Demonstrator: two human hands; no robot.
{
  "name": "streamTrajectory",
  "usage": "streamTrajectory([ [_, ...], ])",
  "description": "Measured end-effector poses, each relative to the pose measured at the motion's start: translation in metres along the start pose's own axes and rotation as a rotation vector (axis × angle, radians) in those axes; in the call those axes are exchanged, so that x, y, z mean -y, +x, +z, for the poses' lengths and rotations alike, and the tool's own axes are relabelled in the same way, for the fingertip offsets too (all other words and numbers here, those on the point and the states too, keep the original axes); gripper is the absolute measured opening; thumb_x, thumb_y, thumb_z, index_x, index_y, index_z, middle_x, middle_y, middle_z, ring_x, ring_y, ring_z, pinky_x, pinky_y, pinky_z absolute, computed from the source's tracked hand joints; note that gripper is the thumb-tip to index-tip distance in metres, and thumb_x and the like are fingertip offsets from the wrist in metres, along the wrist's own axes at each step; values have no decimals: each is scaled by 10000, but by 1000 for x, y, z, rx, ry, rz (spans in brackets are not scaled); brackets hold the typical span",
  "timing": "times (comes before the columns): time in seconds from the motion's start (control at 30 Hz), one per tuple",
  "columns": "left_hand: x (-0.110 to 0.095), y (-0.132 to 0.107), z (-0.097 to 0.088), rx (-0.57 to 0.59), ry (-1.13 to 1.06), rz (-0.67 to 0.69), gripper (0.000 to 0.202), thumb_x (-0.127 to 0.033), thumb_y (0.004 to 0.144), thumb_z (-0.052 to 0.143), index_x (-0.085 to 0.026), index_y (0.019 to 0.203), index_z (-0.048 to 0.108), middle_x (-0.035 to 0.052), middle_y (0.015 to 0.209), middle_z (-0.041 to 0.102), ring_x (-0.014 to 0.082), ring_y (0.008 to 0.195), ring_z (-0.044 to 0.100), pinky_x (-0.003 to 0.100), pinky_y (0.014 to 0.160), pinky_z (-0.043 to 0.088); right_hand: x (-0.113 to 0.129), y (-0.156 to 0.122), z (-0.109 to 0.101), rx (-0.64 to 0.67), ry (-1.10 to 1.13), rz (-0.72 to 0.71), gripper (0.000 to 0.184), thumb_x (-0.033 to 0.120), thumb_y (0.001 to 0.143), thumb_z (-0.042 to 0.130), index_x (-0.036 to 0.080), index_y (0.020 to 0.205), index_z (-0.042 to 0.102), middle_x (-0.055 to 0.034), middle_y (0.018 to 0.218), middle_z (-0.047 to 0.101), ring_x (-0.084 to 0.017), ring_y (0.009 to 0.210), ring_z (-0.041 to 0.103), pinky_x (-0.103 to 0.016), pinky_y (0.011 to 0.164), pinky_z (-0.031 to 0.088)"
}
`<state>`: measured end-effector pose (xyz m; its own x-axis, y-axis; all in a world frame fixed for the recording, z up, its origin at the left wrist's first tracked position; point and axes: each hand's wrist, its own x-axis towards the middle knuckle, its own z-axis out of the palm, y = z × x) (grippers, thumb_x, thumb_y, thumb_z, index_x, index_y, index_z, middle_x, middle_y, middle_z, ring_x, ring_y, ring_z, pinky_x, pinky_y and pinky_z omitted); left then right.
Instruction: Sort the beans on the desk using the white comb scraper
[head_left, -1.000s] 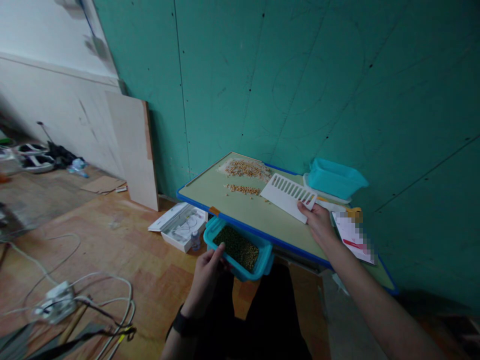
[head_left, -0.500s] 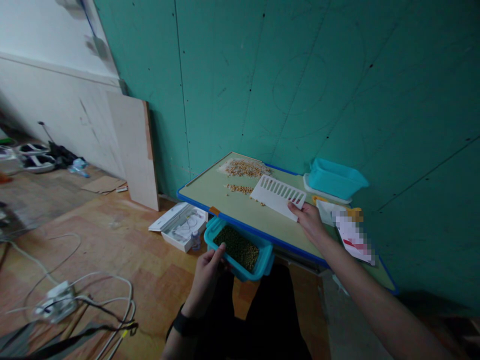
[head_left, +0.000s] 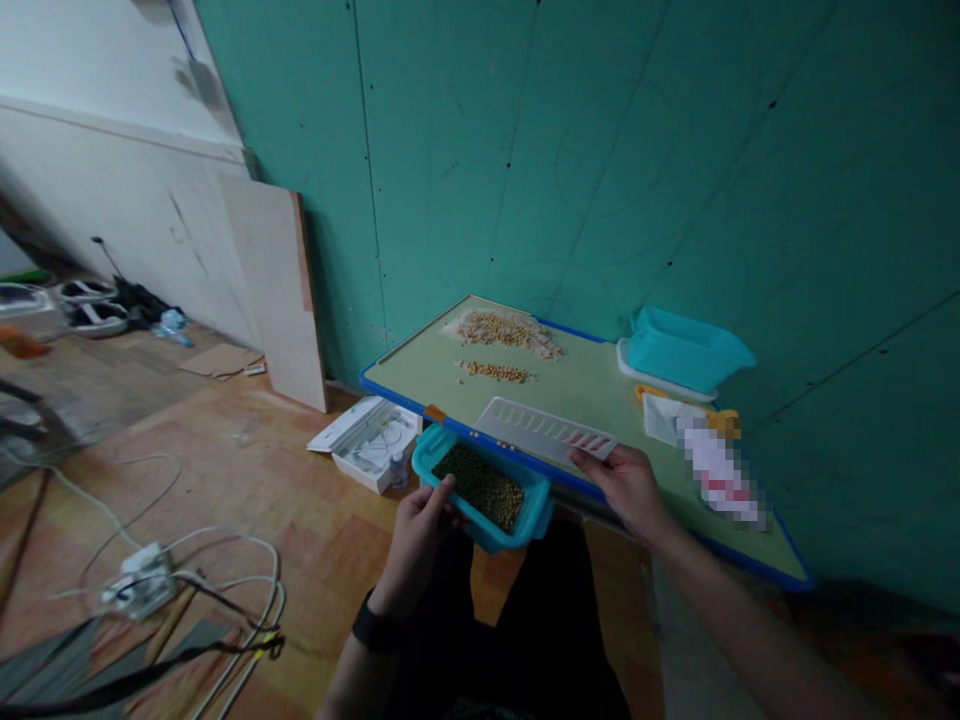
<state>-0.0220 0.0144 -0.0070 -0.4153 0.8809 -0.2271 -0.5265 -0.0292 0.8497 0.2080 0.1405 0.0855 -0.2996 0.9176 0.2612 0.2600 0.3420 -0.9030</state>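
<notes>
While the right hand (head_left: 626,487) pinches one end of a white slotted plate (head_left: 540,437), thumb on top, the left hand (head_left: 421,515) grips the near rim of a turquoise tub (head_left: 491,537); its fingers underneath are partly hidden. Plate lies tilted along the blue table edge (head_left: 637,500); contact with the surface cannot be judged. Tub sits just below that edge, dark green beans (head_left: 466,470) at one end, paler beans (head_left: 506,503) at the other. Few loose beans (head_left: 504,444) by the plate. Farther in on the table (head_left: 412,375): a short row of beans (head_left: 496,372), then a larger heap (head_left: 501,327).

Risks (judged): loose beans could miss the tub if it drops or drifts from the edge; a slack left grip could tip it; small beans might slip through the slots.
</notes>
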Motion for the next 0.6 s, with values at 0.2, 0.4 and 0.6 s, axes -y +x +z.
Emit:
streamTrajectory([
  [0.2,0,2,-4,-24,-20,17,478,-557,682,825,-169,542,582,12,489,612,134,462,575,243,499,459,6,-7,0,11,2,-30,299,546,704,776,273,823,802,-41,888,795,-301,881,740,-454,873,571],
  [0.4,-16,0,-10,-79,24,51,495,-581,642,834,-173,527,578,2,471,596,126,440,560,231,468,435,-3,47,19,-161,55,-63,446,612,709,757,210,901,784,-78,963,790,-299,955,719,-411,872,543],
  [0.6,-25,4,-22,-92,62,97,480,-575,642,835,-166,538,606,7,484,603,123,456,549,230,479,440,-1,124,63,-126,133,-80,484,591,629,797,166,859,771,-93,918,787,-280,933,716,-386,858,533],
])
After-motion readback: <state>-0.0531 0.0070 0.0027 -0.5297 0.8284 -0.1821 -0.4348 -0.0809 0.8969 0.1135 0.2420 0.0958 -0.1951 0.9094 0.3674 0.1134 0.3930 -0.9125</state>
